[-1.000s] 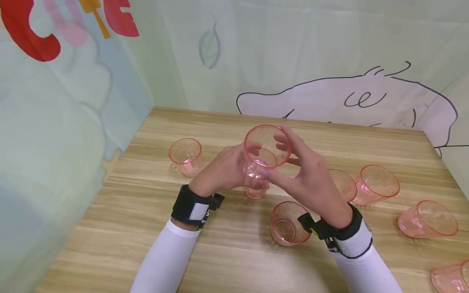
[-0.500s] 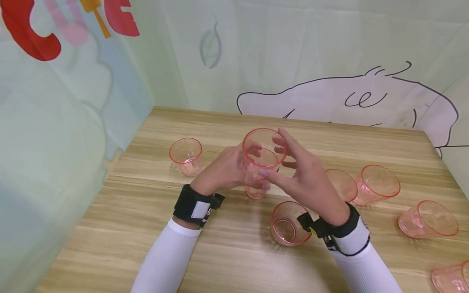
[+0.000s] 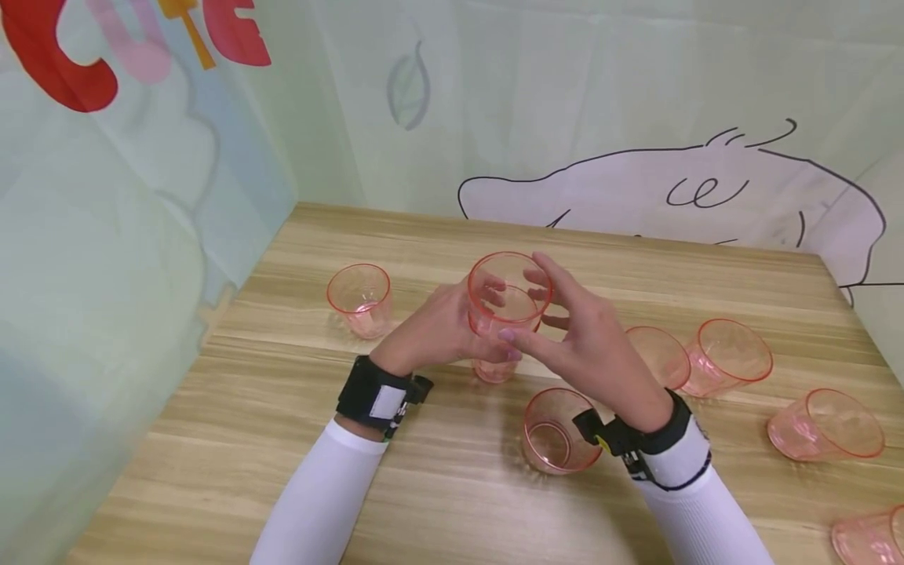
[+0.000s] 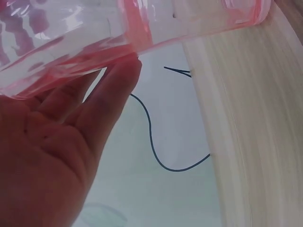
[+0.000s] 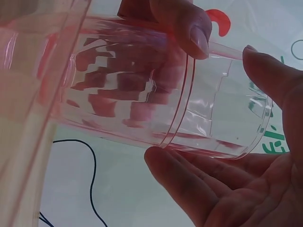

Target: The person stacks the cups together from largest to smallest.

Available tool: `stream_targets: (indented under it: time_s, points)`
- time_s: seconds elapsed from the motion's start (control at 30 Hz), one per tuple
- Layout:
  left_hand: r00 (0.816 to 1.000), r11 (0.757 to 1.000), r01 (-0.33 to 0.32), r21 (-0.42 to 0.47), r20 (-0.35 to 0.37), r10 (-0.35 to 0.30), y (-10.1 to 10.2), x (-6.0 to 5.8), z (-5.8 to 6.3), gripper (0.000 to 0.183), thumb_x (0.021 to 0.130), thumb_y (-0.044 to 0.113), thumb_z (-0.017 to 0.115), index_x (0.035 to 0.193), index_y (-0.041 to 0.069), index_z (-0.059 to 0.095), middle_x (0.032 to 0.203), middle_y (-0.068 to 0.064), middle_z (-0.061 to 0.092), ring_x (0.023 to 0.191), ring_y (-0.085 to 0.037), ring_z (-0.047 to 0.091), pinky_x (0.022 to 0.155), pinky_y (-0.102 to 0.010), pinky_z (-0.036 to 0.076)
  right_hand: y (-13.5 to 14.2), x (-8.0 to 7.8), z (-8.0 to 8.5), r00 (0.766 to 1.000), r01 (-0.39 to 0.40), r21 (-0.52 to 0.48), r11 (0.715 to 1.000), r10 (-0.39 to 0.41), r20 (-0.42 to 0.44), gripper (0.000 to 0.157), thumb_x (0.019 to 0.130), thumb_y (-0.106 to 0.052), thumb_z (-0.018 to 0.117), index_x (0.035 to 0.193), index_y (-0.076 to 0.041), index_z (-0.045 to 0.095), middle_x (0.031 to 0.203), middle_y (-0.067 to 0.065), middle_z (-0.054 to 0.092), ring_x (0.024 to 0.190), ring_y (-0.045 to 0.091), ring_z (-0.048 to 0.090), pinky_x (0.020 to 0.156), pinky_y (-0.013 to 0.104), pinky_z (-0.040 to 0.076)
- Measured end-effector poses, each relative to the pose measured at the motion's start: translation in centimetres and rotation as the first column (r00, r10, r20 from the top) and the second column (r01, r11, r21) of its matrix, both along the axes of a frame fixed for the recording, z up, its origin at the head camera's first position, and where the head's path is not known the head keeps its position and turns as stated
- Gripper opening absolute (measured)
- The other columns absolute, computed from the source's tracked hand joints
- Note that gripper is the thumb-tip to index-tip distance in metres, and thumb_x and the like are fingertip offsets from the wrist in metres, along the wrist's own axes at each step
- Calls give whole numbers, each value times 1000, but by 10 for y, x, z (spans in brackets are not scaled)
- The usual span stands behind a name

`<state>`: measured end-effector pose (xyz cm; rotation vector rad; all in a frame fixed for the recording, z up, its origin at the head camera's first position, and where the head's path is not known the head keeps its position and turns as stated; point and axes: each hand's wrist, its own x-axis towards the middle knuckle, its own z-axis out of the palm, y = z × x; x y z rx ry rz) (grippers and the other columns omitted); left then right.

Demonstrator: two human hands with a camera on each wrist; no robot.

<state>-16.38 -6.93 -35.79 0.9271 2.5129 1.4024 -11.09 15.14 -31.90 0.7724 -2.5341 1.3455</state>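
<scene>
Two clear pink plastic cups stand one above the other mid-table, the upper cup [image 3: 510, 306] partly inside the lower cup [image 3: 494, 372]. My left hand [image 3: 445, 328] grips the lower cup; in the left wrist view its fingers [image 4: 111, 99] lie along the cup's side. Thumb and fingers of my right hand [image 3: 596, 345] hold the upper cup from the right. The right wrist view has the upper cup [image 5: 222, 104] rising past the rim of the lower cup [image 5: 118, 85]. Part of the lower cup is hidden behind my left hand.
A single cup [image 3: 359, 302] stands at the left. Another cup [image 3: 558, 431] sits in front, close to my right wrist. Further right are several more cups, including one [image 3: 730, 357] behind my right hand and one [image 3: 826, 424] nearer the edge. A printed cloth [image 3: 565, 94] hangs behind the table.
The upper cup has come down a little into the lower one, with my right hand following it slightly down and left. My left hand stays around the lower cup.
</scene>
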Motion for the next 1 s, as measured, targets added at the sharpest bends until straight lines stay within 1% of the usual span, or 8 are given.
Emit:
stream_targets:
  time_s: [0.13,0.3,0.37,0.43,0.53,0.63,0.83,1.0]
  points:
    - [1000,1000,6,6,3,-6,-1,0,-1,77,69,46,92,130,17,55,119,5,66,95,-5,66,86,-31,54,0,-1,0,1000,0,1,1000,0,6,86,86,-23,83,156,-13,35,142,11,56,126,24,57,87,44,58]
    - [998,998,27,49,55,-30,-2,-1,0,84,68,44,93,137,18,52,116,6,69,99,-8,66,91,-32,52,1,-1,0,1000,2,20,1000,-2,13,86,85,-24,84,156,-12,35,140,13,57,125,24,58,88,44,57]
    - [997,997,36,75,67,-41,-2,-1,1,88,69,42,93,142,17,49,119,4,68,104,-10,65,93,-33,52,1,-1,1,1000,0,27,1000,0,14,88,85,-23,84,156,-11,35,140,14,57,125,25,58,88,43,57]
    - [997,995,36,98,61,-42,-2,-1,2,91,70,40,92,145,18,46,124,0,66,111,-12,64,93,-33,52,1,-1,1,1000,-4,33,999,4,13,89,84,-22,85,156,-11,34,140,16,57,124,26,59,89,42,57]
    - [997,987,50,150,56,-59,-2,-1,6,89,74,33,91,148,20,44,129,-6,65,119,-17,61,94,-35,53,2,-1,2,1000,-8,32,999,8,11,90,84,-21,85,157,-12,33,141,17,56,124,27,59,88,41,57]
    - [996,982,61,177,55,-72,-3,-1,9,85,75,28,90,147,19,45,131,-8,64,123,-18,59,95,-36,53,2,0,2,1000,-12,32,999,12,4,90,84,-20,85,157,-13,33,142,17,56,125,27,58,88,41,57]
    - [995,982,67,176,56,-78,-3,-2,8,83,75,24,90,146,18,47,132,-3,64,123,-14,58,95,-33,53,1,2,1,1000,-13,38,999,14,-14,91,84,-18,85,158,-13,32,144,17,53,125,28,59,85,40,58]
    - [995,981,75,178,51,-86,-3,-3,8,82,76,22,89,146,17,47,132,-7,64,123,-16,59,95,-34,53,1,2,2,1000,-7,74,997,9,-16,92,85,-19,84,158,-11,30,145,18,52,126,29,57,89,42,57]
